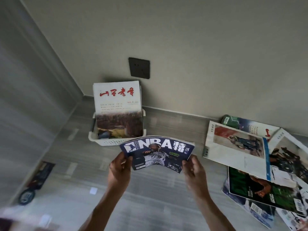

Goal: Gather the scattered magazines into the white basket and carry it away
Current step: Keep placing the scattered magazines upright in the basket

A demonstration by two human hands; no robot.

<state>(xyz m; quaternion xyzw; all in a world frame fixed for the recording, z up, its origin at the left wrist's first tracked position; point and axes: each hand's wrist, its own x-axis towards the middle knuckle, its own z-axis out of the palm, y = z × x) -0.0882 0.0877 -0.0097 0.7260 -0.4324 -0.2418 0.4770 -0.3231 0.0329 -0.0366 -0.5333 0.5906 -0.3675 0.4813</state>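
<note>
A blue NBA magazine (157, 151) hangs in the air just in front of the white basket (106, 142), bowed upward in the middle. My left hand (119, 170) grips its left edge and my right hand (194, 170) holds its right edge. The basket stands on the floor against the wall. In it, upright, is a white magazine with red characters (116, 104), with more pages behind it. Several scattered magazines (250, 154) lie overlapping on the floor to the right, one with a green cover (260, 192).
A dark wall socket (139, 68) sits above the basket. A dark flat object (42, 174) and a round dark item (26, 196) lie by the left wall. The grey wood-look floor runs between the basket and the magazine pile.
</note>
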